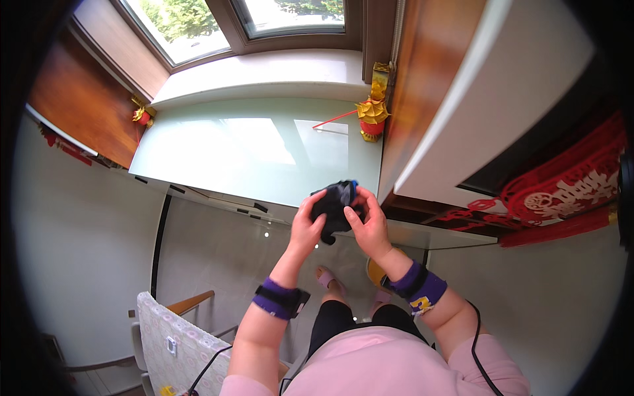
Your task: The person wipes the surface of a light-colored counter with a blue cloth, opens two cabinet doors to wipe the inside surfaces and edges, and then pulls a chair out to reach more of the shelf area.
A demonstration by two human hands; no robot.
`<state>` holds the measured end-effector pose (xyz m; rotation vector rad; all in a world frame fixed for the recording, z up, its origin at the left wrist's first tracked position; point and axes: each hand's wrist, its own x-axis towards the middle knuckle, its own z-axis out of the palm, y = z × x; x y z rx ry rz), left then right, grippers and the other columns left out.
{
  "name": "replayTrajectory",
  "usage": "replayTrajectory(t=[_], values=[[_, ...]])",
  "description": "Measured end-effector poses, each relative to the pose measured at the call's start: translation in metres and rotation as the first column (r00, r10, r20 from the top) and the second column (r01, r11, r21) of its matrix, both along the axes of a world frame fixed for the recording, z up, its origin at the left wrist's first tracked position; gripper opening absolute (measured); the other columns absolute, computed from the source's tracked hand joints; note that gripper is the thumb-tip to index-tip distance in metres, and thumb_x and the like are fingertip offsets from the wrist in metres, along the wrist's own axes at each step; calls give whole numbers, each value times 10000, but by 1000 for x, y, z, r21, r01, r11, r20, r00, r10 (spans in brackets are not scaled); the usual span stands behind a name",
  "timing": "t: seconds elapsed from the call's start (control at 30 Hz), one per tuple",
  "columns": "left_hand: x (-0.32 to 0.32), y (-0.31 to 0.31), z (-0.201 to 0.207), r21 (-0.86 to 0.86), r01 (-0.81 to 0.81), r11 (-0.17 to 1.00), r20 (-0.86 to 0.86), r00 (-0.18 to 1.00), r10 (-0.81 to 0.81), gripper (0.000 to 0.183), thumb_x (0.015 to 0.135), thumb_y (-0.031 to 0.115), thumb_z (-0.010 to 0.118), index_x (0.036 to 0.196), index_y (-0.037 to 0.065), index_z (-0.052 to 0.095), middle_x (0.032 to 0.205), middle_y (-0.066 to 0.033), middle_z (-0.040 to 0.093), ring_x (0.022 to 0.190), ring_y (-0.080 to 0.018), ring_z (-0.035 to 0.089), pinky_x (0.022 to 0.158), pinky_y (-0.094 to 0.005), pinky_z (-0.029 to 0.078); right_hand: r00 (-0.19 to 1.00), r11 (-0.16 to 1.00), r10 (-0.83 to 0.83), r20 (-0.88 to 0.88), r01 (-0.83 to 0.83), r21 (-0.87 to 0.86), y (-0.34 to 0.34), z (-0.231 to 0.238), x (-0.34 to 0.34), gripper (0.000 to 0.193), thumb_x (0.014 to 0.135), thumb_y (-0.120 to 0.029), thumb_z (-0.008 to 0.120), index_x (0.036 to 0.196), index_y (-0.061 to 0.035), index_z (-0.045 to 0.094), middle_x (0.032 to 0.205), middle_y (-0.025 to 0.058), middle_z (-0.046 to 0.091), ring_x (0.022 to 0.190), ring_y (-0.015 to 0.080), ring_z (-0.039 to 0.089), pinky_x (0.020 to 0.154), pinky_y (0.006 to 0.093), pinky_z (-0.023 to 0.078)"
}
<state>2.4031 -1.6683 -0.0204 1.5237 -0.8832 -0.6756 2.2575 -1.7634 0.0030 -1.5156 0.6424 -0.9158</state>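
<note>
Indoors, I hold a crumpled black item near the centre of the frame, its outline overlapping the near edge of a glossy, pale green bench. The fingers of my left hand are clamped on its left side; those of my right hand pinch its right side, close to a bright blue patch at its top. Purple bands with black straps circle my forearms, the right band printed with a yellow figure, the left band lower down the frame. At far right, pale lettering-like shapes stand out on a red hanging decoration. Upper right of centre, a red-and-gold ornament stands at the bench's corner, below the level of a brown-framed window.
</note>
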Motion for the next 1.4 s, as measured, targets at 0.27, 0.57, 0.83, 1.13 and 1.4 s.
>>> replayTrajectory(t=[0.27,0.57,0.83,1.13,1.4], values=[[24,-52,-65,388,-48,921,736,617,-278,687,863,204,608,1473,57,327,1520,-225,272,1392,-389,296,1130,-483,280,603,831,-397,-692,-85,-550,-33,-76,64,757,927,-383,555,1520,-49,226,1580,205,172,1474,368,136,1186,503,135],[77,-51,-85,472,32,881,774,463,-432,763,922,429,525,1515,34,250,1591,-191,174,1487,-319,133,1194,-496,89,437,756,-516,-737,-172,-632,-58,-105,115,691,933,-473,501,1509,-135,323,1583,158,229,1469,345,173,1185,496,101],[178,10,-80,535,-225,815,794,463,-394,863,875,461,609,1498,-17,253,1579,-243,164,1482,-352,137,1180,-541,91,669,716,-287,-686,-326,-618,-27,-105,236,725,881,-523,543,1470,-125,400,1558,154,288,1454,351,206,1184,512,112],[133,21,-82,487,-35,873,773,482,-412,778,830,308,648,1396,-125,337,1505,-350,236,1435,-470,193,1182,-513,158,596,749,-265,-758,-368,-551,3,-98,175,682,874,-449,573,1477,-185,392,1561,123,287,1455,357,202,1175,542,126],[85,-47,-63,583,226,780,697,354,-624,883,836,405,669,1469,-64,271,1548,-298,181,1466,-414,142,1191,-476,158,338,787,-555,-760,-83,-611,-43,-97,106,755,855,-508,583,1509,-227,332,1586,124,227,1458,376,171,1172,547,105]])
